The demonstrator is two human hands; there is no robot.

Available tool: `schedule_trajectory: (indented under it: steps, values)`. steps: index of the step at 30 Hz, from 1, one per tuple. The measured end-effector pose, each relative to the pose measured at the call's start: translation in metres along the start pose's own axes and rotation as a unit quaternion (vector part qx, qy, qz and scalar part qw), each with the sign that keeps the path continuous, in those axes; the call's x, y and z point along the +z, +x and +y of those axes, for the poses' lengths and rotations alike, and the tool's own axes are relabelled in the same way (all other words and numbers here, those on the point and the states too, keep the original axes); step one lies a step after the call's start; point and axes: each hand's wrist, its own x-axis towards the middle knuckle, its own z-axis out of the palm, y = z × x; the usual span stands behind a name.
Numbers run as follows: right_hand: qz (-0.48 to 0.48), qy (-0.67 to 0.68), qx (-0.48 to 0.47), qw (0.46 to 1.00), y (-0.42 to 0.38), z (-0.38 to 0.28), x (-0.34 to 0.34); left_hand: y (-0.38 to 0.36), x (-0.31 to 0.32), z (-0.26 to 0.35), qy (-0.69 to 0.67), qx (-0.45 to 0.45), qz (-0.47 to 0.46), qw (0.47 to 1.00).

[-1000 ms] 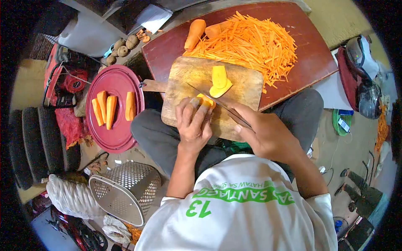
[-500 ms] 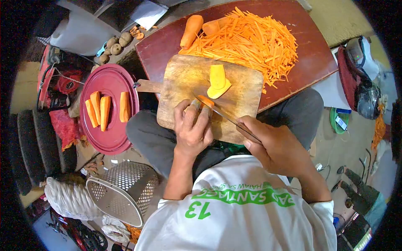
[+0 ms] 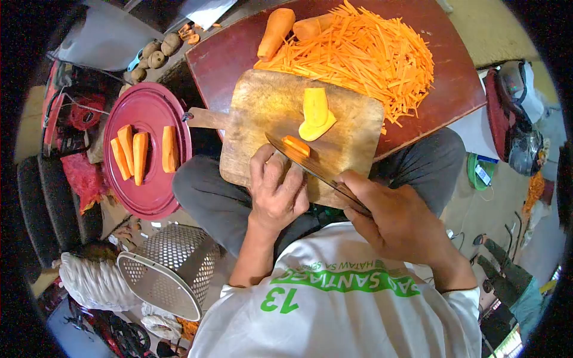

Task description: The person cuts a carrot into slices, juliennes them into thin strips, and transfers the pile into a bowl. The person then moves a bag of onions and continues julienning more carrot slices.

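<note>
My right hand grips a knife, its blade slanting up and left across a wooden cutting board. Just beyond the blade lies an orange carrot piece. My left hand is closed, its curled fingertips pressing down against the near side of the blade. Whatever carrot is under those fingers is mostly hidden. Higher on the board rest yellowish carrot slabs, overlapping each other. The board sits across my lap, partly on the edge of a red table.
A heap of carrot strips and two whole carrots cover the table's far part. To the left, a red round lid bears several peeled carrots. A perforated basket lies tipped at lower left; potato-like roots are at upper left.
The knife has swung left along the carrot, its tip now past my left fingertips. The orange piece lies beyond the blade. The whole view has shifted slightly.
</note>
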Motion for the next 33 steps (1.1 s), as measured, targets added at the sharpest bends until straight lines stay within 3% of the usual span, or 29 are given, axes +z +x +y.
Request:
schedule_trajectory:
  steps: [11,14,17,23,26,33]
  values:
    - [0.023,-0.007,-0.064,0.998,0.008,0.005,0.001,0.006,0.0,0.004,0.003,-0.012,0.006,1.0]
    - [-0.026,-0.017,-0.029,0.999,0.008,0.001,-0.003,0.001,0.0,0.002,-0.002,-0.013,0.004,1.0]
    - [0.005,-0.003,-0.05,0.999,0.003,0.002,-0.002,-0.002,0.003,-0.002,-0.001,-0.001,0.013,1.0]
    - [-0.037,-0.001,-0.039,0.999,-0.006,-0.004,-0.016,0.0,-0.001,0.0,0.012,0.001,0.0,1.0]
    - [0.01,0.0,-0.068,0.998,-0.008,0.004,-0.011,0.003,0.002,0.002,0.028,0.012,-0.003,1.0]
    - [-0.018,0.021,-0.025,0.999,0.0,0.011,-0.008,0.002,0.004,0.003,0.037,-0.001,0.004,0.999]
